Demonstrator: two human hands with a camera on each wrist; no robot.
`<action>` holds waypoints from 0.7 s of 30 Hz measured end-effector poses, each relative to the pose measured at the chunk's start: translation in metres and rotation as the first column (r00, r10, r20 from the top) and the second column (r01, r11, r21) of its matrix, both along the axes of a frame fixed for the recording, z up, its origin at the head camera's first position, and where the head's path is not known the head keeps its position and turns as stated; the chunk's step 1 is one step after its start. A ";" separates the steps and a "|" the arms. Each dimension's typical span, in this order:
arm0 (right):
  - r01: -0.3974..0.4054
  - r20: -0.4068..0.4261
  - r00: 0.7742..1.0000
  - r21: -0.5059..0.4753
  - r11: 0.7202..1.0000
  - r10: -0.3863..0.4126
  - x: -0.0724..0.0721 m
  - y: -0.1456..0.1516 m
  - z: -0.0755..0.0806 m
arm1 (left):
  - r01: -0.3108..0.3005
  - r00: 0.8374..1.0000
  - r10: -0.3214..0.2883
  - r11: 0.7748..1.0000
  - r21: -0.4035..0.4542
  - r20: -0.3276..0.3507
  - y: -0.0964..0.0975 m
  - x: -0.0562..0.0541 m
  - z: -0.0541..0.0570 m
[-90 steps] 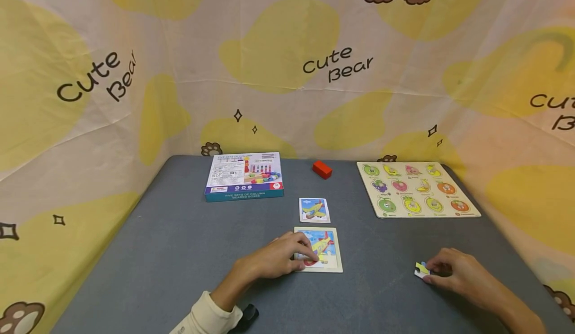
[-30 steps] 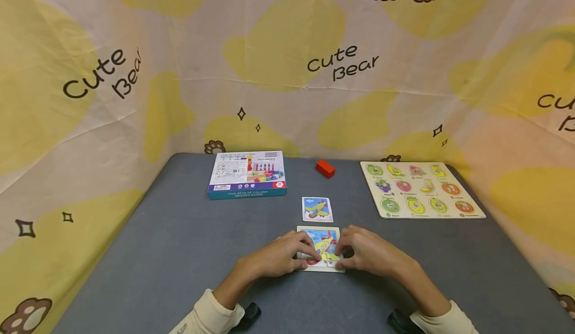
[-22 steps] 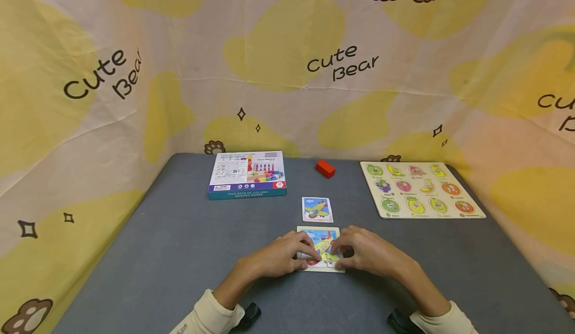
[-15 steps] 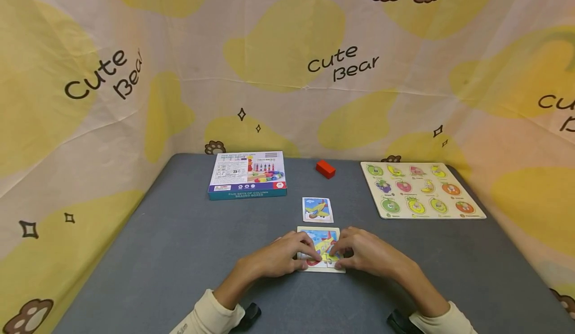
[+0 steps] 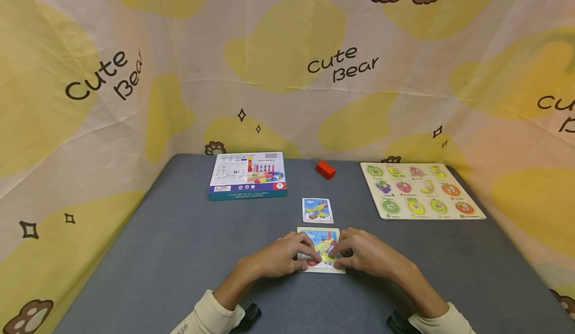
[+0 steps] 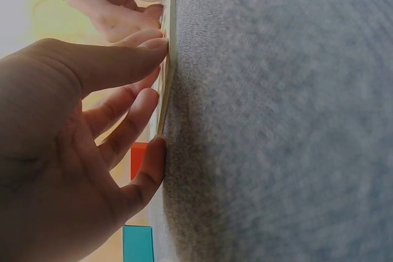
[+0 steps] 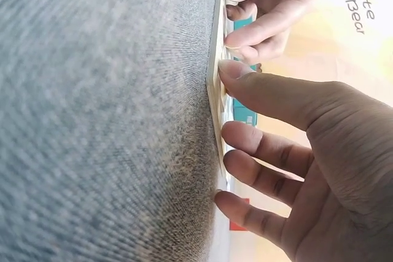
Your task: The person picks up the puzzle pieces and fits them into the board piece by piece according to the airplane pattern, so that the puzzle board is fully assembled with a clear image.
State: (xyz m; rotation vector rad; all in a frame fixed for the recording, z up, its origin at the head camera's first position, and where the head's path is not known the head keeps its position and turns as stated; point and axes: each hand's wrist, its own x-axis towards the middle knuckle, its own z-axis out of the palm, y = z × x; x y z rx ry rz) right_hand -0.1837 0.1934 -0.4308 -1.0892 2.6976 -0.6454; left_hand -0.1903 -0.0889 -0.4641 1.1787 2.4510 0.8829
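A wooden puzzle tray (image 5: 321,270) with a yellow airplane picture lies on the grey table at the centre. My left hand (image 5: 283,256) rests its fingertips on the picture's left part, thumb at the lower left. From the other side my right hand (image 5: 370,251) touches the lower right puzzle piece (image 5: 331,263), which lies in the tray with its seam nearly closed. The fingertips partly cover the picture. In the left wrist view, the thumb and fingers of my left hand (image 6: 67,108) meet the tray's edge. My right hand (image 7: 331,133) has relaxed, spread fingers in the right wrist view.
Just behind the tray lies a matching airplane card (image 5: 317,210). A boxed bead set (image 5: 247,175) is at the back left, a red block (image 5: 325,169) at the back middle. A fruit picture board (image 5: 423,190) lies at the back right, before a printed cloth wall (image 5: 278,64).
Three seconds ago my right hand pinched a puzzle piece off to the right. Since then it has come to the tray and the piece lies in the lower right corner. My left hand stays in place.
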 end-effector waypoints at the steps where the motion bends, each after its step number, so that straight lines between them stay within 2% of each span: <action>1: 0.001 -0.003 1.000 -0.001 1.000 -0.001 0.000 0.000 0.000 | 0.005 1.000 -0.005 1.000 -0.004 -0.018 0.000 -0.002 -0.006; 4: 0.007 -0.019 1.000 0.012 1.000 -0.007 0.002 -0.001 0.001 | 0.000 1.000 0.000 1.000 -0.010 -0.012 0.000 0.001 0.003; 5: 0.009 -0.027 1.000 0.021 1.000 -0.008 0.002 -0.001 0.001 | -0.010 1.000 0.010 1.000 -0.014 0.009 0.001 0.004 0.009; 7: 0.012 -0.045 0.999 0.040 0.999 -0.010 0.003 -0.002 0.001 | -0.023 1.000 0.024 0.999 -0.031 0.016 0.002 0.005 0.012; 8: 0.013 -0.054 0.999 0.047 0.999 -0.010 0.003 -0.002 0.002 | -0.034 0.999 0.035 0.999 -0.036 0.037 0.002 0.008 0.018; 10: 0.010 -0.077 0.997 0.062 0.998 -0.006 0.004 -0.003 0.002 | -0.051 0.997 0.054 0.997 -0.056 0.055 0.004 0.010 0.023; 18: 0.014 -0.209 0.978 0.117 0.993 0.011 0.006 -0.005 0.002 | -0.039 0.999 0.040 0.998 -0.050 0.032 0.004 0.012 0.025; 21: 0.019 -0.156 0.988 0.090 0.996 -0.005 0.004 -0.003 0.002 | -0.048 0.997 0.051 0.997 -0.056 0.050 0.004 0.012 0.026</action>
